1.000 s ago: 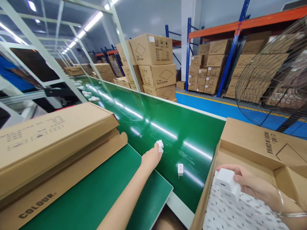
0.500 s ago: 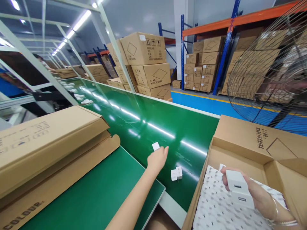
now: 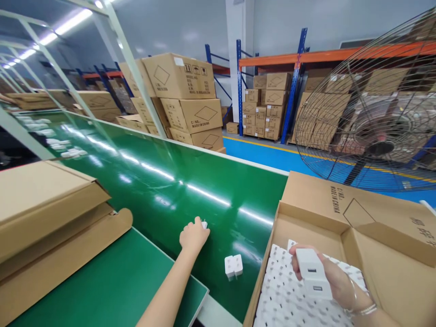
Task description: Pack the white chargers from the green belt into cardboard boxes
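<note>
My left hand is over the green belt, its fingers closed on a small white adapter that is mostly hidden by them. My right hand grips two white adapters with slots facing me, held above the open carton at the right. Rows of white adapters fill the part of that carton beneath my right hand. Between my hands, two white adapters sit side by side on the belt.
Flattened cardboard lies at the left on a green side table. More white pieces are far up the belt. Behind the belt's edge are stacked cartons; a large wire fan stands at the right.
The view has swung right. My left fingers have closed further around the adapter, which now shows less. My right hand still holds its two adapters over the carton.
</note>
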Tool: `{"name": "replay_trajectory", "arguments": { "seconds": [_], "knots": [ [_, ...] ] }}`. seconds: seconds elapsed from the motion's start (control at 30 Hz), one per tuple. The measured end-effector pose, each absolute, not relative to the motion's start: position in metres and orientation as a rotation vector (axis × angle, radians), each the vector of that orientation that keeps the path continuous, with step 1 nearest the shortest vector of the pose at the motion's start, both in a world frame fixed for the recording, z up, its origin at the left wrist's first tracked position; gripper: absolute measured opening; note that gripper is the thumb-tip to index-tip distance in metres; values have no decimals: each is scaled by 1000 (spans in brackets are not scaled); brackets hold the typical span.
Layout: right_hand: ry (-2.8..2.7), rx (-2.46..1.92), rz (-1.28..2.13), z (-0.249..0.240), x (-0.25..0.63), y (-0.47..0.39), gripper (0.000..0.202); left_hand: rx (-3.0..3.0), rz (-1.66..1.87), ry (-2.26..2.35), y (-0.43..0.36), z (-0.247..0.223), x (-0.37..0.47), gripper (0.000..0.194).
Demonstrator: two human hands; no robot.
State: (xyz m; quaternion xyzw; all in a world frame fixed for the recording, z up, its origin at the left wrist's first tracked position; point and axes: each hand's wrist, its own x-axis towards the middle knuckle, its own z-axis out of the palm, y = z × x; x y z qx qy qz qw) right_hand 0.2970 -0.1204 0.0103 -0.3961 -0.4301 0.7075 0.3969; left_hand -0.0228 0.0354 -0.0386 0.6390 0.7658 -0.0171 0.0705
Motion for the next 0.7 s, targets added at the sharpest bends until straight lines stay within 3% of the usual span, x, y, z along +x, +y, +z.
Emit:
{"name": "replay_trajectory", "arguments": {
  "seconds": [0.13,0.27,0.37,0.47,0.53,0.7],
  "knots": [
    [-937,-864,1916,8,300,-122,61,1812,78,2099,24,-31,-26,37],
    [-1068,-1073,1739,26,310,-110,61,1857,165,1795,-6,-25,-28,56],
    [-1350,-1442,1367,42,317,-85,58,1995,113,1592,-32,-20,-24,61],
    [-1771,-1884,644,43,316,-58,48,2103,80,1554,-52,-18,-14,65],
    [-1974,-2019,336,37,308,-45,42,2142,73,1535,-60,-20,-5,66],
    [-2204,-2001,410,24,289,-35,33,2111,113,1429,-73,-21,11,75]
  ]
}}
